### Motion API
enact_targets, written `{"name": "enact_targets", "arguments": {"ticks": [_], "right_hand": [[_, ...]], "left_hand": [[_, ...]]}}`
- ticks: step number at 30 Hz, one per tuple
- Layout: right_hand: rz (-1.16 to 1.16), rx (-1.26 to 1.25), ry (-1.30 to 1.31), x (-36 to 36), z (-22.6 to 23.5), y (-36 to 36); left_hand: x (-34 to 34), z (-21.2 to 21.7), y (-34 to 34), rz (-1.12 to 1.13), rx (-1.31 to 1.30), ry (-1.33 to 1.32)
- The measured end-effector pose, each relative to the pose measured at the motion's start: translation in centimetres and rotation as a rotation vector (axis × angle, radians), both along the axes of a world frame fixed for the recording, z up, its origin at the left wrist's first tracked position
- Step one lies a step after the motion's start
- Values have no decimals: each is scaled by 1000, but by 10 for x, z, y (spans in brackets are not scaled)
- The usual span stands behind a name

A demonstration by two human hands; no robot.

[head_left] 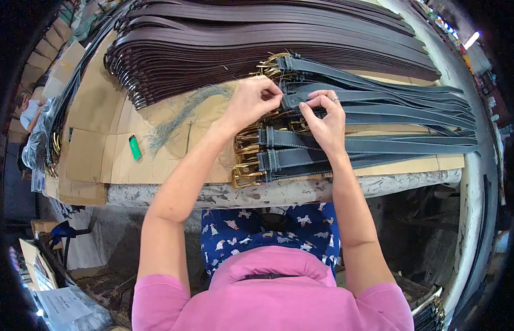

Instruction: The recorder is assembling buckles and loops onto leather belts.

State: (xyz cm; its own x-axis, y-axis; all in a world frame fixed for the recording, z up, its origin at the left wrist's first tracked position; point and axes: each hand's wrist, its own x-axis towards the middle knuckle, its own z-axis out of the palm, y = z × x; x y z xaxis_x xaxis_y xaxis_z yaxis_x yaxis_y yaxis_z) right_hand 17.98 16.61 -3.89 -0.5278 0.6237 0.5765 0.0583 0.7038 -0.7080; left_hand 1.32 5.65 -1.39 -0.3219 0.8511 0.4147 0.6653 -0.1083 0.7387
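Note:
Several dark blue-grey belts with pale edge stitching lie across the table, their gold-coloured buckles toward the left. My left hand is over the buckle end of a middle belt, thumb and fingertips pinched together. Just right of it, my right hand has its thumb and index finger closed at the same strap, the other fingers curled. Whatever lies between the fingertips of either hand is too small to make out. Left of my left hand, a loose heap of grey thread rests on cardboard.
A large stack of dark brown belts fills the far side. Nearer left, a green lighter lies on the cardboard sheet. The table's worn front edge runs before my lap. At the far left, another person is beside plastic-wrapped goods.

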Motion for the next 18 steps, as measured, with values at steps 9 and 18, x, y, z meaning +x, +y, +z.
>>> {"name": "enact_targets", "arguments": {"ticks": [9,18], "right_hand": [[112,19,43,-18,28,-5],[168,-31,-477,-45,60,3]], "left_hand": [[-14,-33,-9,146,-17,-354],[-8,-31,-13,108,14,-325]]}}
